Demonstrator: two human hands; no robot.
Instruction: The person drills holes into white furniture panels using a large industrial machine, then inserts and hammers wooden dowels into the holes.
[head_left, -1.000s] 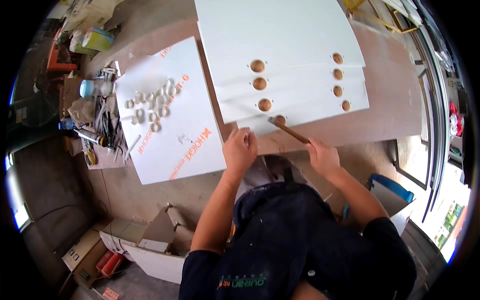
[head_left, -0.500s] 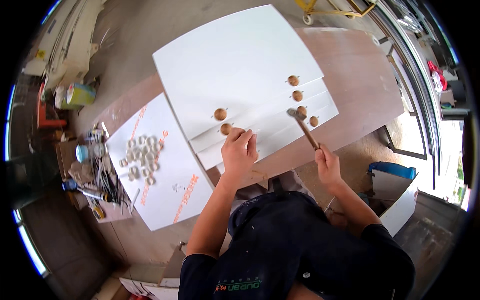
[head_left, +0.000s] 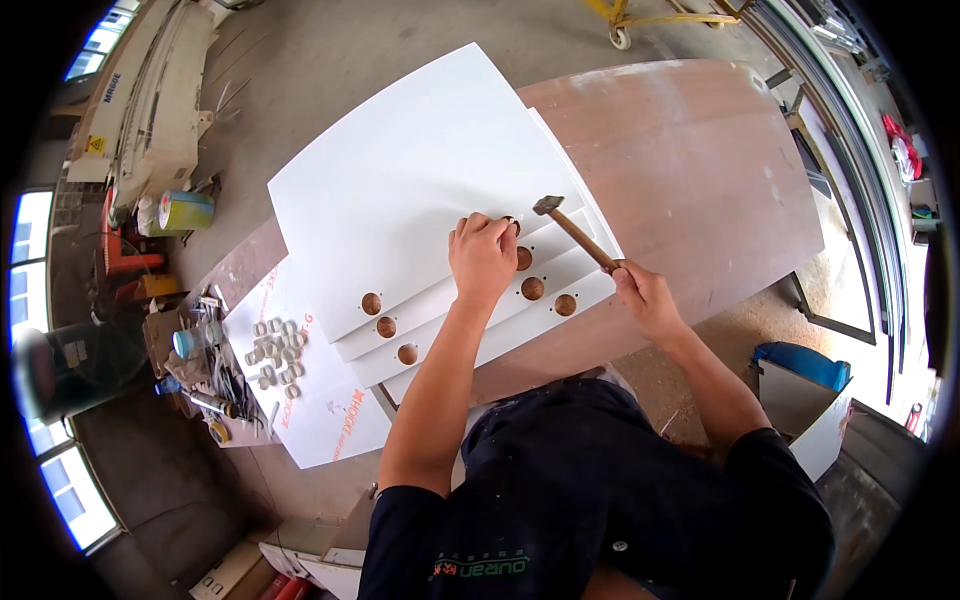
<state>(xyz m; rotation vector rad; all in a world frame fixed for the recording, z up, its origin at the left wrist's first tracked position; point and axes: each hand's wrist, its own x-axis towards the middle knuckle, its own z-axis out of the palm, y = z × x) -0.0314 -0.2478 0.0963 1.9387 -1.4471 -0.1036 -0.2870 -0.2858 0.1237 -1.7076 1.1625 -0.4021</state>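
Note:
My left hand rests on the top white panel, with its fingers pinched at the uppermost round hole of the right-hand row. A small pale edge shows at the fingertips, but what they pinch is mostly hidden. My right hand grips the lower end of a hammer by its wooden handle. The metal head hovers just right of the left fingertips, apart from them. Several white panels lie stacked in steps, each with brown-bottomed round holes, such as one near the hammer.
On a printed white sheet at the left sits a heap of small pale round pieces. Hand tools and a blue-capped bottle crowd the table's left end. The brown tabletop extends rightward. A bin with blue inside stands lower right.
My left hand has moved from the left-hand holes to the uppermost right-hand hole. The hammer has come nearer to that hand. The view has shifted, so the panels appear further left.

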